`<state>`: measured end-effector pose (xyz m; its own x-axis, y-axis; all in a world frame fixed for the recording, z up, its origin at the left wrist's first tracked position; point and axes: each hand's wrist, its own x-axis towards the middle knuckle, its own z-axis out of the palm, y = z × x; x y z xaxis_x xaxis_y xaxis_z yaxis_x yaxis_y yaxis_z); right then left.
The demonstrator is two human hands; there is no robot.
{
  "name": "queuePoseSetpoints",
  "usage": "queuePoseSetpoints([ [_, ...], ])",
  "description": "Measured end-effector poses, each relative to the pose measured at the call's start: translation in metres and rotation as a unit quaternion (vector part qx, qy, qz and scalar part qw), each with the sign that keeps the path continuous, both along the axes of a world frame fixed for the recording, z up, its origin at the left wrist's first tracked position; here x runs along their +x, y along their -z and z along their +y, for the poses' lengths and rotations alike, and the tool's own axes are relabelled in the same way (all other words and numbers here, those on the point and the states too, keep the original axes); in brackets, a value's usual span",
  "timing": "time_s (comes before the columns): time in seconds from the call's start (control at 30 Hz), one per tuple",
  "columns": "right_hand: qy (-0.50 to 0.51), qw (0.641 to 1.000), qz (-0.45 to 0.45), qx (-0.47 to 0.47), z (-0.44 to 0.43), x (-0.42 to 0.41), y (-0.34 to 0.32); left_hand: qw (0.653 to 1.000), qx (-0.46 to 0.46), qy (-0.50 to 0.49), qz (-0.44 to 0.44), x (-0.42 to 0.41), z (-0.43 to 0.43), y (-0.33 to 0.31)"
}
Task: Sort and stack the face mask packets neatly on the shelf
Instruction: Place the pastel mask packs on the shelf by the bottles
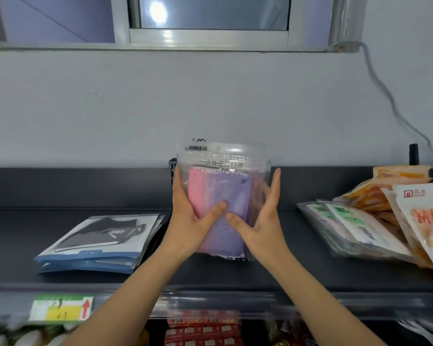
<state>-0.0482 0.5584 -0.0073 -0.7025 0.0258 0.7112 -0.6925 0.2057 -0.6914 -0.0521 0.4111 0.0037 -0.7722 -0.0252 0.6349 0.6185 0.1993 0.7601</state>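
A clear packet of pink and purple face masks (225, 186) stands upright at the middle of the dark shelf (60, 275). My left hand (193, 216) holds its left edge, thumb across the front. My right hand (258, 221) holds its right edge, thumb on the front, fingers straight up along the side. A neat stack of blue-edged mask packets (95, 243) lies flat to the left. A leaning pile of green-labelled mask packets (348, 226) lies to the right.
Orange and white snack-like bags (415, 216) lean at the far right. A price tag (60, 308) hangs on the shelf's front rail. Red boxes (203, 330) sit on the shelf below. A cable (395, 108) runs down the wall.
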Motion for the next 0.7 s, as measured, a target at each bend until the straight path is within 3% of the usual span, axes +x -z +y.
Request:
queuePoseSetpoints([
  [0.2, 0.028, 0.997, 0.075, -0.001, -0.004, 0.001, -0.039, 0.997, 0.011, -0.031, 0.069, -0.009, -0.003, -0.025],
  [0.4, 0.025, 0.995, 0.087, 0.047, 0.003, -0.006, -0.060, 0.995, -0.003, -0.036, 0.096, -0.014, -0.006, -0.052],
  [0.7, -0.073, 0.993, -0.075, -0.050, 0.011, -0.013, -0.022, 0.997, -0.069, 0.035, 0.004, -0.011, -0.013, -0.022],
])
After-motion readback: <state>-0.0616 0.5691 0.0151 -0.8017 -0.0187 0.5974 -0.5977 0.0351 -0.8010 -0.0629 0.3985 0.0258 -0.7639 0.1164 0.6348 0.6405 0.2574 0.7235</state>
